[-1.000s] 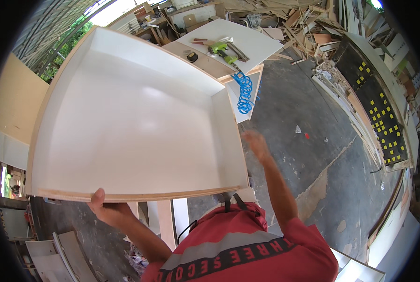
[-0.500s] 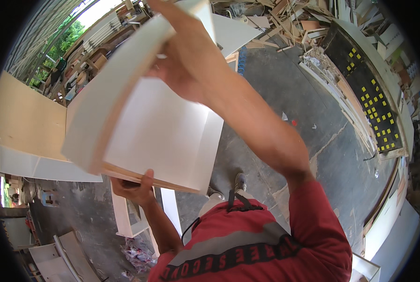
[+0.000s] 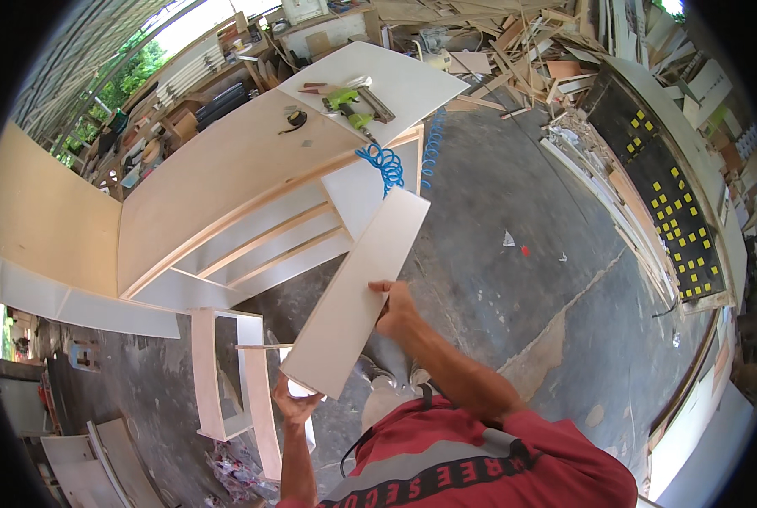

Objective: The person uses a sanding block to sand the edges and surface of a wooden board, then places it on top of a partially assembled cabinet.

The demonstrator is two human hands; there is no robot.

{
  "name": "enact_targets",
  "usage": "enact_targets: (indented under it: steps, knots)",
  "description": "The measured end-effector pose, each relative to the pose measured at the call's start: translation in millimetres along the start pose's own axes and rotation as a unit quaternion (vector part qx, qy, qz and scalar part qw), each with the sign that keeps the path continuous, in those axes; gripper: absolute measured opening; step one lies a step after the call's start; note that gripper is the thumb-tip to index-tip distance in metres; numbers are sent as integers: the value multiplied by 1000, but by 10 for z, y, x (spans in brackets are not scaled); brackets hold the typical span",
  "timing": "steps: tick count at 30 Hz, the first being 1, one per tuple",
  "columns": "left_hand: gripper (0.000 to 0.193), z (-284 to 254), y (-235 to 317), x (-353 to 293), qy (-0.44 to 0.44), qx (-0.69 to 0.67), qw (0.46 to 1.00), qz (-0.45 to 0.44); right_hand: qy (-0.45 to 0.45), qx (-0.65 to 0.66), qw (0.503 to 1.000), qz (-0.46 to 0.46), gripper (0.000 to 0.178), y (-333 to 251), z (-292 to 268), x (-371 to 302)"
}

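A white board box is held at a slant above the floor in front of me, one long narrow side facing up. My left hand grips its near lower end, fingers partly hidden beneath. My right hand is closed on its right long edge, with the thumb over the top face. Just left of the box stands a small open frame of pale boards. Beyond lies a large pale wood cabinet carcass. On its top rest a green nail gun and a tape measure.
A blue coiled air hose hangs over the carcass edge near the box's far end. Offcuts are heaped at the far right. White strips and a black board with yellow squares line the right side.
The white box has turned and come down closer to me, uncovering the carcass and tools. My right hand has moved down from its far upper edge to its right side; my left stays at the near end.
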State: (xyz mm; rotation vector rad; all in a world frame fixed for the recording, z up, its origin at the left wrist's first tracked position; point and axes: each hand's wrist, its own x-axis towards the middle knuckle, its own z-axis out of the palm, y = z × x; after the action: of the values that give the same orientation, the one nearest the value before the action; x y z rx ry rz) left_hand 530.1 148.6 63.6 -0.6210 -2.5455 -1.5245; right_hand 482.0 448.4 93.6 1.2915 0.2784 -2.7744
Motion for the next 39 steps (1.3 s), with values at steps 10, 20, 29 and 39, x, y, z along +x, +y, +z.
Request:
enact_targets:
  steps: [10, 20, 29, 39]
  knots:
    - [107, 98, -876, -1127, -32, 113, 977, -175, 172, -253, 941, -146, 72, 740, -305, 1088]
    - [84, -478, -1617, -3235, 0, 135, 824, -550, 151, -416, 861, -252, 90, 224, -377, 2027]
    - [77, -490, -1495, -1898, -120, 106, 813, -560, 159, -460, 840, -240, 85, -328, -650, 2836]
    - [69, -385, -929, -1174, -102, 105, 798, -584, 100, -488, 838, -221, 73, -678, -347, 2829]
